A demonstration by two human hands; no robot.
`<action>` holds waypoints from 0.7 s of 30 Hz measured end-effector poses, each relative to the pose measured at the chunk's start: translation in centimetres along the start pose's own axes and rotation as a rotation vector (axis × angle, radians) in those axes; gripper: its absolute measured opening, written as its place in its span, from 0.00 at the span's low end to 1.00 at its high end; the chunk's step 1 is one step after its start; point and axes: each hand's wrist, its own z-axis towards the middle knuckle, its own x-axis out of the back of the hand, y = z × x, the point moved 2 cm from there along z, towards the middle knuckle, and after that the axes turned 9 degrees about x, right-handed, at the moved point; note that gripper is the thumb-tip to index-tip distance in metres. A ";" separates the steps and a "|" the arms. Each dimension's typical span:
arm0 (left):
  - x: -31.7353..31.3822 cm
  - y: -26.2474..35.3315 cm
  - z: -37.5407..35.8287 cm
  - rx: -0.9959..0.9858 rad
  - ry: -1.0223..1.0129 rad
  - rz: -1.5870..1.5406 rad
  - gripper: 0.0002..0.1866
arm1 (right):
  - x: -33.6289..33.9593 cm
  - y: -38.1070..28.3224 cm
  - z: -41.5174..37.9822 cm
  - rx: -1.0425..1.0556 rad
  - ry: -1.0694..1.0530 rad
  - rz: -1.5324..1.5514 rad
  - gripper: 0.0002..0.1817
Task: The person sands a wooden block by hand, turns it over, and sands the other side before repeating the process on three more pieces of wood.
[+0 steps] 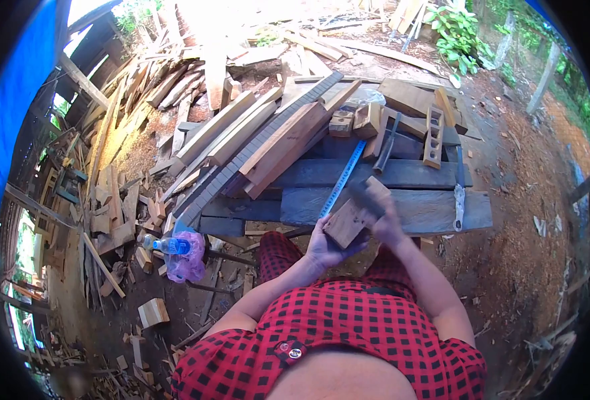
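Left of the bench [435, 208] sits a pink bag [187, 263] with a bottle [170, 246]. At the bench's near edge, the left hand [318, 247] cups a wooden block [343, 227]; a blue ruler [345, 175] lies on the bench beyond. The right hand [389, 230] grips a blurred dark piece [364, 199] at the block. A knife-like tool [459, 205] rests at the bench's right end.

- The pale blue ruler [345, 175] carries a row of dark marks along its length; single figures are too small to read.
- The bottle [165, 246] bears a blue label, its lettering illegible.
- The checked shirt [355, 317] has a round pale emblem [296, 353], no wording legible.
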 end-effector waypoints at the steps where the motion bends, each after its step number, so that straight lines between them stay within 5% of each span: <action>1: 0.3 0.1 0.0 -0.002 -0.001 0.001 0.33 | 1.6 3.7 0.0 -0.219 0.043 0.018 0.17; 2: 0.8 0.2 0.1 0.024 -0.043 0.026 0.34 | 3.4 6.6 -0.2 -0.437 0.088 0.035 0.15; 3: 0.7 0.2 0.1 0.052 -0.084 0.053 0.34 | 4.5 7.0 0.2 -0.434 0.092 0.034 0.15; 5: 0.7 0.6 -0.2 0.037 -0.020 0.110 0.34 | 5.7 7.5 0.7 -0.354 -0.236 -0.730 0.19; 6: 0.5 0.9 -0.3 0.012 0.045 0.161 0.33 | 5.4 6.2 0.9 -0.346 -0.235 -0.732 0.19; 8: 0.4 1.3 -0.6 -0.024 0.009 0.161 0.33 | 3.4 0.8 1.2 -0.355 0.017 -0.224 0.18; 10: 0.4 0.9 -1.3 -0.048 -0.009 0.147 0.33 | 1.5 -2.5 1.2 -0.224 -0.002 -0.116 0.21; 15: 1.2 0.2 -1.3 -0.348 0.236 0.654 0.28 | -1.3 -7.9 1.1 0.100 -0.345 -0.350 0.26; 16: 2.2 0.6 -1.0 -0.287 0.268 0.663 0.28 | -1.7 -8.4 0.9 0.177 -0.457 -0.405 0.28; 17: 3.1 0.5 -0.6 -0.290 0.268 0.665 0.28 | -1.6 -8.4 0.6 0.180 -0.457 -0.405 0.28; 19: 3.0 0.3 -0.1 -0.486 0.320 1.170 0.30 | -1.1 -7.4 0.0 0.046 -0.535 -0.439 0.27; 21: 2.7 0.2 -0.2 -0.457 0.265 1.195 0.34 | 1.3 -4.6 -0.1 0.000 -0.366 -0.352 0.25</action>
